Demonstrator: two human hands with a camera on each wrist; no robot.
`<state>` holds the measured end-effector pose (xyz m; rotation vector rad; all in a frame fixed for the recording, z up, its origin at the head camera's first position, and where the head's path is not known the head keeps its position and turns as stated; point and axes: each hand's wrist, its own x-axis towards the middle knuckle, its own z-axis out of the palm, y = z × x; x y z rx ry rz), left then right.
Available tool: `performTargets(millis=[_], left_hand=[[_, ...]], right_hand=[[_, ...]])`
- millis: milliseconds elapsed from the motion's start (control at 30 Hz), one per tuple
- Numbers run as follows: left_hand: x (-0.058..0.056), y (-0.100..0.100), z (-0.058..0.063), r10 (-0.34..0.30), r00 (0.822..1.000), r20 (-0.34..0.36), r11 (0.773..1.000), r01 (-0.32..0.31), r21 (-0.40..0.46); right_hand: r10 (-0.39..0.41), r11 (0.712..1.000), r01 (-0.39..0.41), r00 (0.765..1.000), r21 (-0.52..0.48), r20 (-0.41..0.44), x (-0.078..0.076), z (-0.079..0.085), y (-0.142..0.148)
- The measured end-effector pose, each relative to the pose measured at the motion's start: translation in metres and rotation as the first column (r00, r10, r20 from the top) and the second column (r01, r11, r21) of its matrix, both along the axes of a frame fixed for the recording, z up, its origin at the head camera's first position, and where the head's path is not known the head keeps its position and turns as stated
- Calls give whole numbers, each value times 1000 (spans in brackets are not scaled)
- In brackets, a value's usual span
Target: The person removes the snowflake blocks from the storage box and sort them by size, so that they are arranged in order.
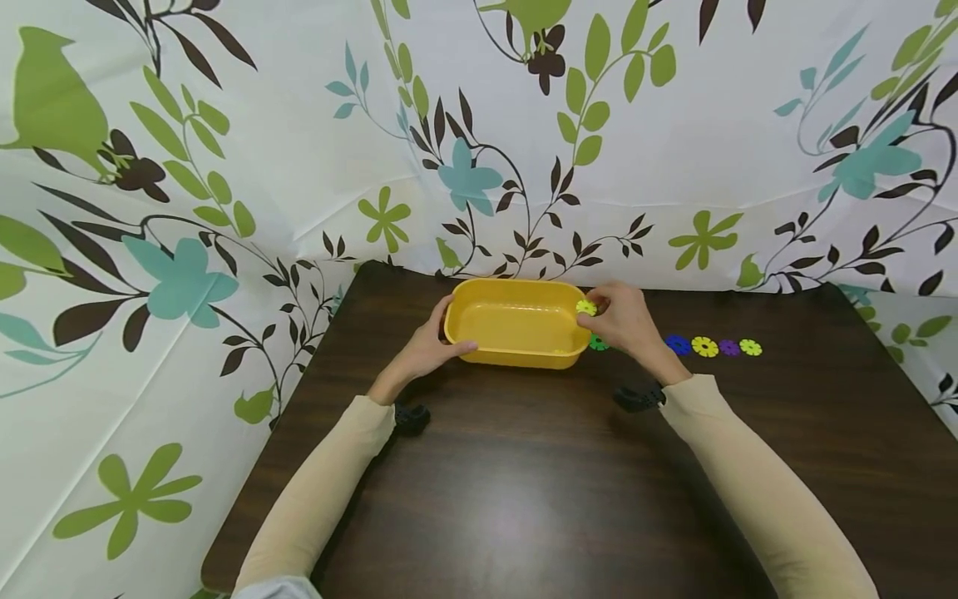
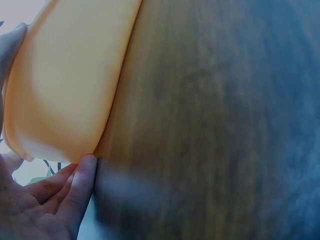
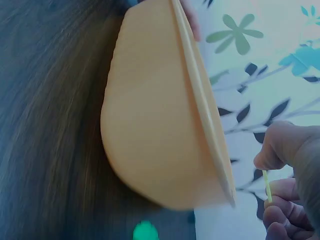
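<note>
A yellow plastic tub (image 1: 516, 359) is at the back of the dark table, its inside bare. My left hand (image 1: 425, 348) grips its left end, thumb along the front rim and fingers at the side; fingertips touch the tub wall (image 2: 65, 85) in the left wrist view. Beside the right end, my right hand (image 1: 627, 323) pinches a yellow-green flower-shaped disc (image 1: 586, 307) between thumb and fingers. That disc (image 3: 267, 186) appears edge-on in the right wrist view, apart from the tub. Below this hand a green disc (image 1: 598, 343) lies on the table, partly hidden.
To the right of my right wrist, a row of notched discs lies on the table: blue (image 1: 678, 344), yellow (image 1: 704, 347), purple (image 1: 729, 348) and yellow-green (image 1: 751, 348). Behind the table (image 1: 509, 466) hangs a leaf-patterned cloth (image 1: 524, 125).
</note>
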<state>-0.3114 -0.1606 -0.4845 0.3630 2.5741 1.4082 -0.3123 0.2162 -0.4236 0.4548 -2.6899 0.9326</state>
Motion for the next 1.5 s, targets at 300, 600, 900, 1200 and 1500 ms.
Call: performTargets(millis=[300, 600, 900, 1200, 1500], left_hand=[[2, -3, 1, 5, 1000, 12, 1000, -5, -3], [1, -1, 2, -10, 1000, 2, 1000, 11, -6], [2, 0, 2, -16, 1000, -4, 1000, 16, 2], [2, -1, 1, -17, 1000, -6, 1000, 17, 0], [-3, -2, -6, -15, 1000, -23, 1000, 15, -15]], right_hand=[[-102, 995, 102, 994, -4, -46, 20, -4, 43], [-192, 981, 192, 978, -11, -80, 35, -15, 97], [-296, 955, 297, 953, 15, -64, 44, -26, 153], [-413, 910, 410, 910, 66, 42, 48, -42, 213], [-439, 894, 425, 894, 146, 89, 48, -55, 253]])
